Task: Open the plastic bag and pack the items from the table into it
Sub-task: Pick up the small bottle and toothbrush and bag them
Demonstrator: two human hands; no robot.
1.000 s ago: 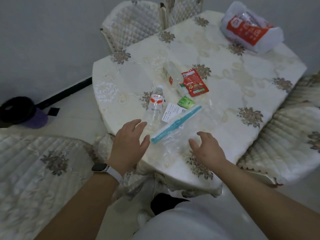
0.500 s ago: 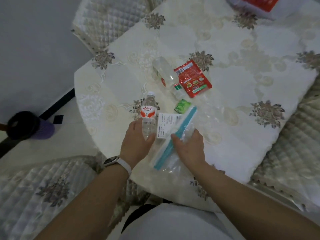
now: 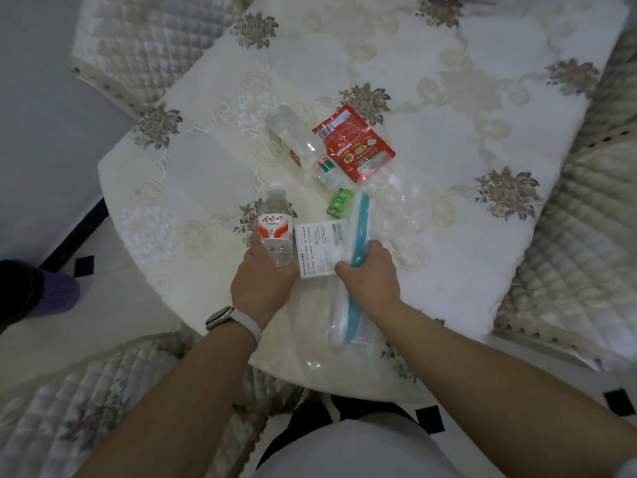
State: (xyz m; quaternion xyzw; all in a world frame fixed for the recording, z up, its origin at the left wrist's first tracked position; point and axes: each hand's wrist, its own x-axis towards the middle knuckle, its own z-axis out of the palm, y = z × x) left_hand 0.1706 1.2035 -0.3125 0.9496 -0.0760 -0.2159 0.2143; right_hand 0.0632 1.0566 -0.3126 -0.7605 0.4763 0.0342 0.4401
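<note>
From the head camera, we're right at the opening step: the plastic bag (image 3: pixel 361 219) lies flat on the table (image 3: pixel 465 108) near the front edge, its teal zip strip (image 3: pixel 353 315) running away from the person, and nothing is packed yet. The right hand (image 3: pixel 370 276) is down on that strip about halfway along, fingers curled over it and apparently pinching it, though the fingertips are tucked out of sight, so I can't tell how firm the pinch is. The left hand (image 3: pixel 263 281), a watch (image 3: pixel 224 319) on its wrist, is wrapped around the bottom end of a water bottle (image 3: pixel 275 225) with a red label, just left of the bag. Next up, I'd say the seal has to be parted, which calls for a grip on each lip, so the left hand may need to let the bottle go first. Count them: two water bottles, the second bottle (image 3: pixel 298 141) lying farther back; one red packet (image 3: pixel 355 143) touching it; one small green packet (image 3: pixel 339 201); one white card (image 3: pixel 315 248) against the strip; one bag.
</note>
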